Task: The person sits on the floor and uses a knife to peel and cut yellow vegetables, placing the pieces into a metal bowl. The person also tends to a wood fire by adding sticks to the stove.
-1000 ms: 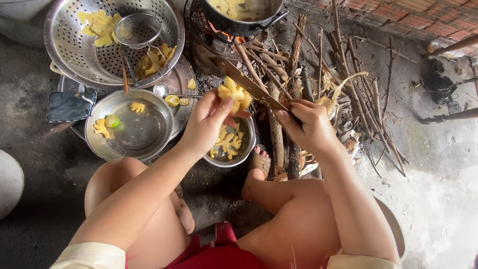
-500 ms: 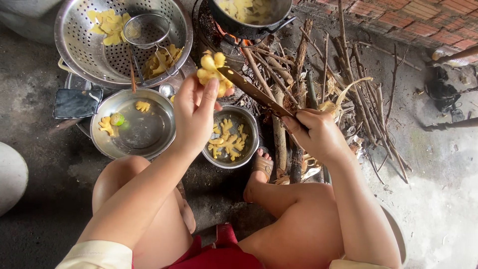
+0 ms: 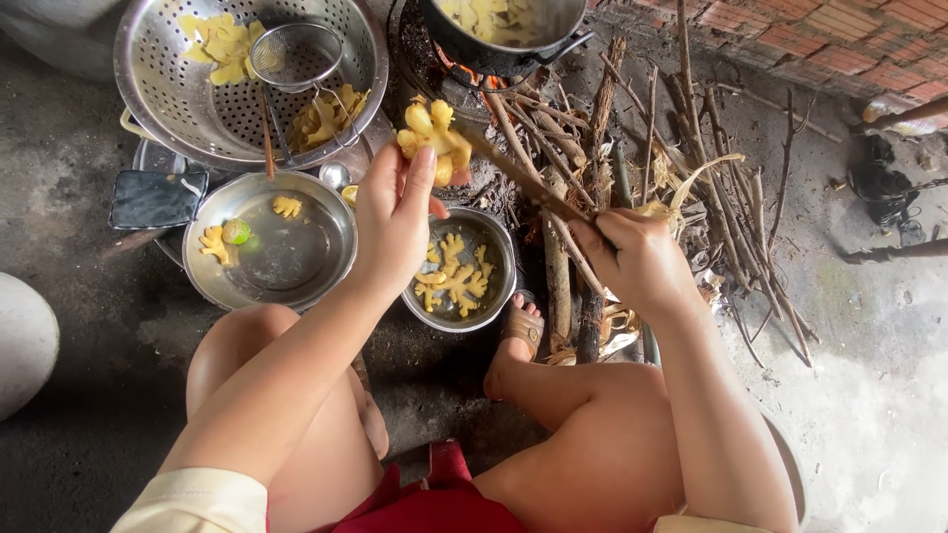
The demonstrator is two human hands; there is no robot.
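Two steel bowls (image 3: 272, 242) on dark floor (image 3: 89, 434), brick wall (image 3: 839, 39)

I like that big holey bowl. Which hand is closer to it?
Left. The left hand is just right of the colander; the right hand is farther right, by the sticks.

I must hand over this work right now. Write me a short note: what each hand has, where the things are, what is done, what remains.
Left hand: holds a yellow battered piece up, toward the pot on the fire.
Right hand: grips long chopsticks, tips at that piece.
Small bowl below: several raw pieces.
Colander: finished pieces beside a small strainer.
Pot: pieces inside.
Left: the held piece and the bowl's pieces.
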